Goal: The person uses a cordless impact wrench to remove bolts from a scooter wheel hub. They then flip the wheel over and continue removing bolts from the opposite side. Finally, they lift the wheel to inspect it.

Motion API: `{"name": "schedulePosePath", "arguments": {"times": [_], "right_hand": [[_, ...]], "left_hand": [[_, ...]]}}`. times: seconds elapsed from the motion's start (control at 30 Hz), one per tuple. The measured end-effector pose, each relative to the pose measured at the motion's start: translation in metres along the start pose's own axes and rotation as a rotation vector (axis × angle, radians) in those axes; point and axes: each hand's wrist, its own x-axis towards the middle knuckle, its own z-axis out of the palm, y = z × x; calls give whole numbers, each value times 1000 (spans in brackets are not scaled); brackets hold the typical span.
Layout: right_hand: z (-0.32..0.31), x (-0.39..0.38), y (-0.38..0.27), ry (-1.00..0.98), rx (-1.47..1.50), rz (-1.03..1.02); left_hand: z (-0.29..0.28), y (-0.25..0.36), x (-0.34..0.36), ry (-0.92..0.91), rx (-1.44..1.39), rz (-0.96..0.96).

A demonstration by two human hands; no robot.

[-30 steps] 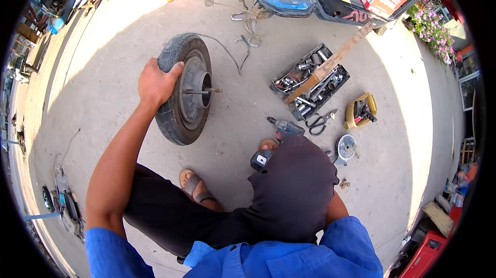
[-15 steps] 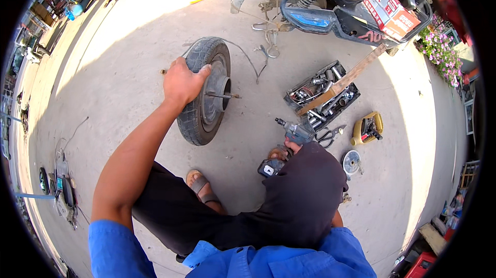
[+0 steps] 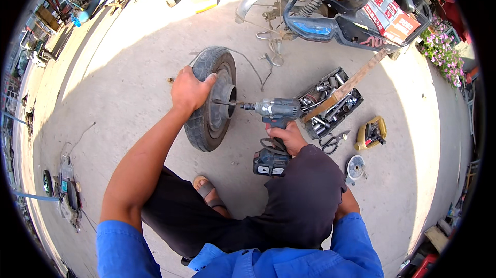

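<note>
Black-tyred wheel (image 3: 211,118) standing nearly upright on the ground (image 3: 129,123) — grasped toward its top by the left hand (image 3: 192,89), open toolbox (image 3: 338,120) off to the right, power driver (image 3: 279,108) clasped in the right hand (image 3: 290,137), nose (image 3: 248,106) at the axle (image 3: 222,102) — contact unclear

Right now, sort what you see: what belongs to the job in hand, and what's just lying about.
Job in hand:
wheel, held by the left hand
power driver, gripped in the right hand, nose toward the wheel's axle
tool tray, likely

Seemingly just lying about:
scissors
cut-open yellow container
round metal part
</note>
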Motion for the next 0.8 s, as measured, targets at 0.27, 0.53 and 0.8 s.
{"name": "schedulePosePath", "arguments": {"times": [0.27,0.53,0.8], "right_hand": [[14,6,5,-30,79,-37],[22,5,5,-19,116,8],[7,13,-5,-79,-161,-176]], "left_hand": [[-1,1,1,-1,-7,4],[1,-3,2,21,-1,28],[-1,1,4,-16,-16,2]]}}
